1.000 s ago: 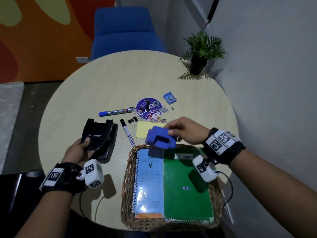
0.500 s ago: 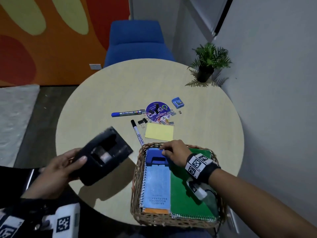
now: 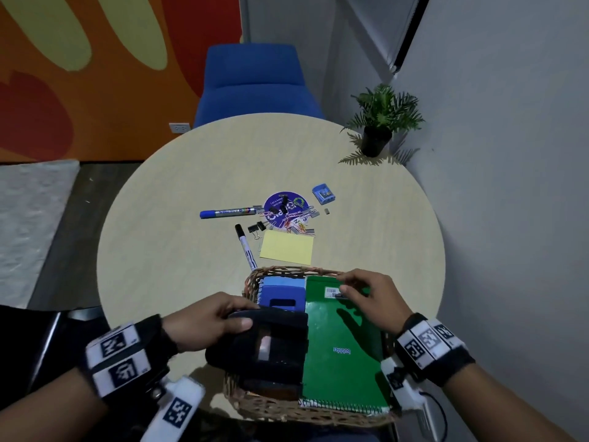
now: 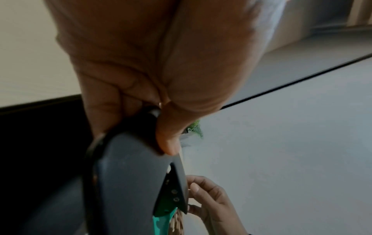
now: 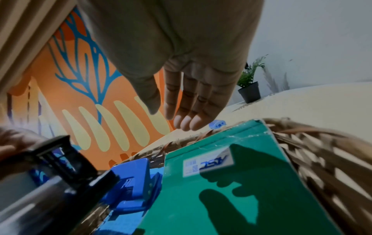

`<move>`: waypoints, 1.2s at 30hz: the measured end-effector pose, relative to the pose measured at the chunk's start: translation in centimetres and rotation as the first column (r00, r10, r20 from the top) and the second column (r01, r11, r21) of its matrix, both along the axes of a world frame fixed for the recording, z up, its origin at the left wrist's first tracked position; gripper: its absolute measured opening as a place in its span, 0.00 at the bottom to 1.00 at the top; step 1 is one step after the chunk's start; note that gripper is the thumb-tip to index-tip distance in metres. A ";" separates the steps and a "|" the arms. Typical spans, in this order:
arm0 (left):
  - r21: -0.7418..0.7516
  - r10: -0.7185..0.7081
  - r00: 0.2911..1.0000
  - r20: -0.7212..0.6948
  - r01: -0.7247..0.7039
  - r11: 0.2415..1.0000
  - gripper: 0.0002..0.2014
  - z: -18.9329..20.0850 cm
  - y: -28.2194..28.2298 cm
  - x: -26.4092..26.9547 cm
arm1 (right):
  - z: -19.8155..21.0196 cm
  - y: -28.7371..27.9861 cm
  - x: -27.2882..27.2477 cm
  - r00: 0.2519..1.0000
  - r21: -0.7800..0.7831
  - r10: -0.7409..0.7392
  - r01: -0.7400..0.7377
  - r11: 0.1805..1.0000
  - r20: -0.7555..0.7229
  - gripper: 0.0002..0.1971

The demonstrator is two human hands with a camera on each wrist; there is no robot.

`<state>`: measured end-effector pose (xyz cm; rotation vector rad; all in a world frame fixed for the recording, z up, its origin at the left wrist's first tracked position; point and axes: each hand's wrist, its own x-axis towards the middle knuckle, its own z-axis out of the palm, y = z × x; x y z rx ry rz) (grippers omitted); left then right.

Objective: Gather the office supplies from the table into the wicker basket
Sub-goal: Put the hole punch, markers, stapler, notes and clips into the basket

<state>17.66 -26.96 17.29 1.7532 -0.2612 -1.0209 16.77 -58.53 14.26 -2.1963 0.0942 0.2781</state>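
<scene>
My left hand (image 3: pixel 220 320) grips a black hole punch (image 3: pixel 267 349) and holds it over the left half of the wicker basket (image 3: pixel 251 279), above a blue notebook. In the left wrist view my thumb and fingers (image 4: pixel 167 143) clamp the hole punch (image 4: pixel 128 182). A small blue punch (image 3: pixel 282 296) lies at the basket's far end, beside a green notebook (image 3: pixel 338 355). My right hand (image 3: pixel 363 295) hovers empty over the green notebook (image 5: pixel 241 182), fingers (image 5: pixel 185 120) straight. On the table lie a blue marker (image 3: pixel 228 213), a black-capped marker (image 3: pixel 245 248), a yellow pad (image 3: pixel 287 247), a purple disc (image 3: pixel 286 209) with clips and a blue sharpener (image 3: pixel 323 193).
A potted plant (image 3: pixel 381 122) stands at the round table's (image 3: pixel 165 237) far right edge, close to the grey wall. A blue chair (image 3: pixel 255 84) sits behind the table. Bare tabletop lies left of the basket.
My left hand carried the black hole punch from the table's left over into the basket. My right hand let go of the blue punch in the basket and drew back over the green notebook.
</scene>
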 end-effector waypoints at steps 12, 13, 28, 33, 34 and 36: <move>0.128 -0.141 0.988 -0.070 0.149 0.981 0.10 -2.3 -3.9 0.1 | -0.4 -0.6 -1.5 0.999 0.067 0.041 -0.040 0.997 -0.002 0.10; 0.137 -0.152 0.986 -0.069 0.160 0.977 0.09 -2.4 -4.1 -0.1 | -0.4 -0.4 -1.3 0.999 0.066 0.044 -0.044 0.997 0.007 0.09; 0.524 -0.301 0.914 0.273 0.121 0.843 0.16 -4.8 -3.1 -1.9 | 0.5 0.2 10.0 0.997 -0.048 0.050 -0.052 0.997 -0.055 0.10; 0.528 -0.215 0.875 0.435 -0.054 0.848 0.16 -3.6 -1.5 -2.8 | -1.0 0.0 21.4 0.999 -0.280 -0.039 0.031 0.959 -0.024 0.16; 0.497 -0.151 0.868 0.472 -0.121 0.859 0.16 -2.9 -1.0 -2.8 | -1.7 0.1 23.5 0.997 -0.308 -0.063 0.048 0.950 -0.038 0.19; 0.427 0.002 0.864 0.503 -0.251 0.869 0.12 -1.7 0.0 -2.4 | -3.4 0.1 26.9 0.994 -0.349 -0.082 0.052 0.935 -0.071 0.24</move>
